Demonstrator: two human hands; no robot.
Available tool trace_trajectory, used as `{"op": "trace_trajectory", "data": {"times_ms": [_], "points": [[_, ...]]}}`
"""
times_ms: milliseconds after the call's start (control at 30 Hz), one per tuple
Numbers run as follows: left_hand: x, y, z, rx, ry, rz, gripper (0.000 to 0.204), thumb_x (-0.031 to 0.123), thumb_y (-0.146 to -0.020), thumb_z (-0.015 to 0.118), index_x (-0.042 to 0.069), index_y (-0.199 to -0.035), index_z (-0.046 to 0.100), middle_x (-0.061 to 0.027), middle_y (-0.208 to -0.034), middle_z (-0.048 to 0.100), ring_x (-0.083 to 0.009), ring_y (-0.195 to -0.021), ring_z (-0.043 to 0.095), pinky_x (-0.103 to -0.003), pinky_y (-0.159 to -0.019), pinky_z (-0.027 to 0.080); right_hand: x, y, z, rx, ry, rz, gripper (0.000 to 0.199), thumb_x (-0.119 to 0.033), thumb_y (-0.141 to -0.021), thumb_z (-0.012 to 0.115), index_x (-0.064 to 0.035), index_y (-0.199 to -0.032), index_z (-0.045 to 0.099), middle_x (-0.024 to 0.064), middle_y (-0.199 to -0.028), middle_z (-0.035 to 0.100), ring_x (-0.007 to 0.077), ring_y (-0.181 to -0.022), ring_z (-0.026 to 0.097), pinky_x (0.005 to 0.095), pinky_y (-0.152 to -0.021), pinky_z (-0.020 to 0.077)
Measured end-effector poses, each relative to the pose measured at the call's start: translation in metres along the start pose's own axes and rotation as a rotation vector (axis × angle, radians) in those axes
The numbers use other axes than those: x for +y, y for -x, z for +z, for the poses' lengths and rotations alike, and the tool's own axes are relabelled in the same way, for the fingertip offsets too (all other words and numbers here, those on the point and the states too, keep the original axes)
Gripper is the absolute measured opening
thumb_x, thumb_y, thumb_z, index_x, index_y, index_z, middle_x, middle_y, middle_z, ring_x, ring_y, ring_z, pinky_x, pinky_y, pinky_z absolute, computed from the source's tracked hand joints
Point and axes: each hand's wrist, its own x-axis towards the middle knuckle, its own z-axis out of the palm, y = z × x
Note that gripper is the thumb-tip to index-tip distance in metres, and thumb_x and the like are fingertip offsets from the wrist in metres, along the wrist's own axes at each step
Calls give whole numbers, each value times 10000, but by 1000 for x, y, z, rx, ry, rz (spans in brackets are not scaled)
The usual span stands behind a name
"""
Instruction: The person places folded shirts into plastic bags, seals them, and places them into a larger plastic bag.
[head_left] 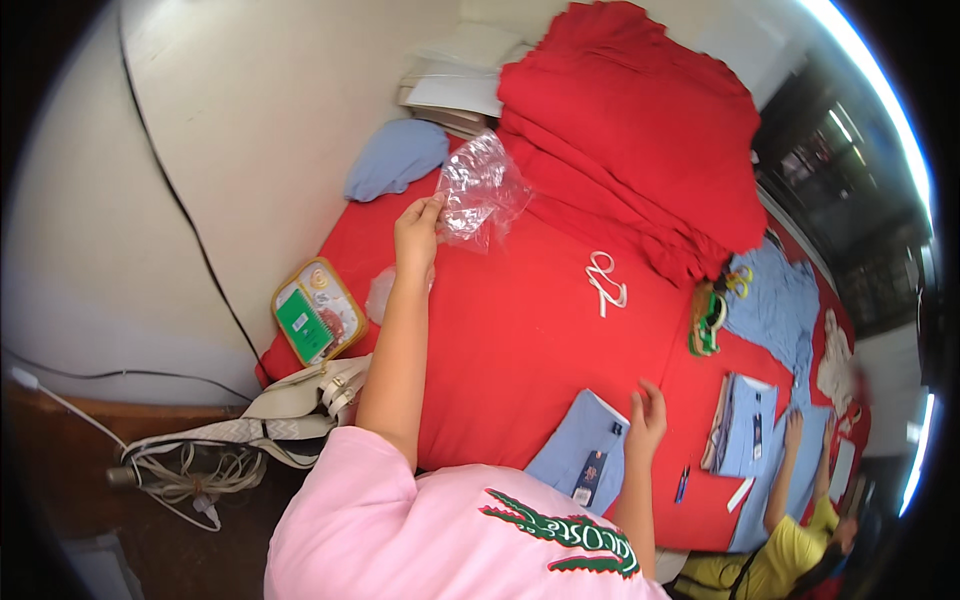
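My left hand (417, 236) is stretched forward over the red cloth (490, 370), its fingers closed on the edge of a clear plastic bag (472, 195). The bag is crinkled and hangs past my fingertips. My right hand (648, 420) is held beside a folded light-blue garment (585, 450) with a dark tag on its front. Its fingers are apart and slightly bent, with nothing in them. Another piece of clear plastic (380, 294) lies by my left forearm, partly hidden by it.
A yellow-rimmed tray (349, 315) holds a green notebook (304, 325). Ahead are red fabric (630, 120), a blue bundle (398, 158) and white ribbon (605, 283). At right lie a tape roll (711, 322), scissors (739, 281), folded blue garments (748, 425) and a co-worker's hands (793, 428) on blue cloth.
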Motion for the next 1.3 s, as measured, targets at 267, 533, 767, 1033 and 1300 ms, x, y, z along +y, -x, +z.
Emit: {"op": "trace_trajectory", "data": {"times_ms": [267, 533, 767, 1033, 1300], "points": [[3, 142, 63, -447, 277, -350, 217, 315, -1068, 618, 119, -981, 648, 10, -847, 657, -115, -747, 661, -295, -622, 566, -148, -26, 47, -365, -921, 365, 609, -261, -1031, 610, -22, -1550, 400, 190, -1539, 498, 311, -1343, 571, 420, -1043, 509], [-32, 187, 3, -876, 681, -983, 246, 353, -1073, 586, 122, -1084, 668, 16, -789, 693, -122, -758, 737, -253, -533, 531, -103, 8, 28, -140, 89, -315, 470, 23, -842, 732, -36, -1299, 642, 138, -1479, 532, 266, -1264, 614, 376, -988, 549], [-16, 235, 4, -903, 461, -691, 864, 548, -989, 633, 73, -1620, 285, -247, -1545, 496, -326, -1420, 510, -480, -1178, 376, -123, 22, -40, -395, -629, 251, 228, -211, -1020, 636, -47, -875, 700, 62, -704, 685, 165, -585, 665, 342, -769, 579], [-84, 279, 54, -806, -364, -44, 300, 233, -1043, 654, 1, -1229, 693, -98, -1080, 716, -193, -1013, 687, -337, -881, 545, -129, 25, -112, -510, -771, 242, 240, -224, -1024, 631, -37, -891, 703, 42, -707, 649, 148, -611, 616, 360, -800, 561], [-24, 295, 70, -1081, -143, -419, 226, 265, -1072, 626, 58, -1010, 693, 41, -740, 587, -40, -590, 528, -256, -542, 517, -106, 47, -220, -147, -871, -38, 127, -138, -1053, 593, -47, -1069, 681, 62, -971, 726, 169, -935, 708, 326, -907, 554]]}}
